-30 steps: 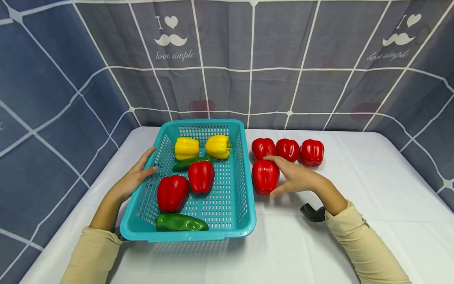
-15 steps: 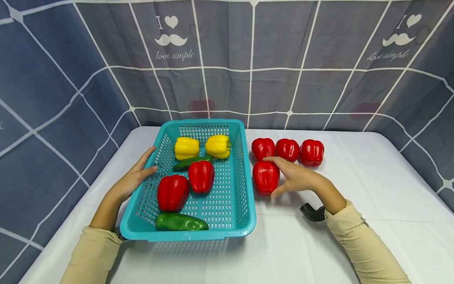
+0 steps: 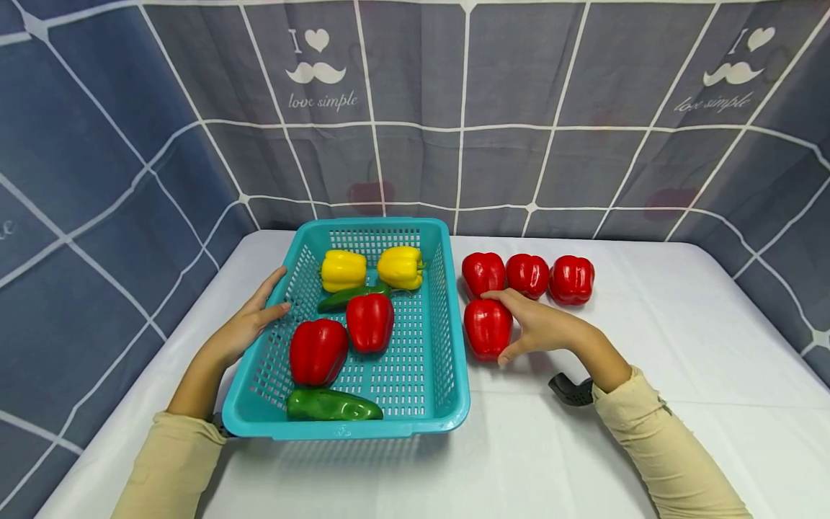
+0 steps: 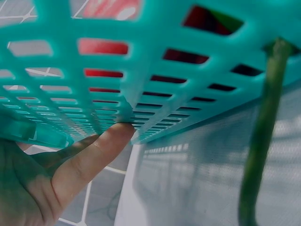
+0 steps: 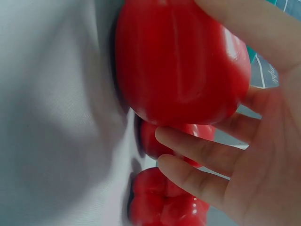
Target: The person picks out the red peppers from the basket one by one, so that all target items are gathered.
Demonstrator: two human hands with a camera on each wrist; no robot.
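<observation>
My left hand (image 3: 243,328) holds a turquoise plastic basket (image 3: 344,430) at its left rim; in the left wrist view, a finger (image 4: 94,160) lies against the slotted wall. Inside are two yellow bell peppers (image 3: 344,271), two red bell peppers (image 3: 318,353) and two green chili peppers (image 3: 333,406). A green stem (image 4: 263,136) pokes out through a basket slot. Right of the basket, my right hand (image 3: 541,324) grips another red bell pepper (image 3: 488,331) between thumb and fingers, close over the table. The right wrist view shows two other fingers extended beneath this pepper.
Three more red bell peppers (image 3: 528,275) stand in a row just behind the right hand. A white cloth covers the table (image 3: 538,461). Grey checked curtain (image 3: 506,166) hangs behind and along both sides. A black wrist device (image 3: 572,390) sits at the right cuff.
My right hand and the red bell pepper it grips have shifted slightly toward the front edge, widening the gap to the pepper behind. The left hand and basket keep their place.
</observation>
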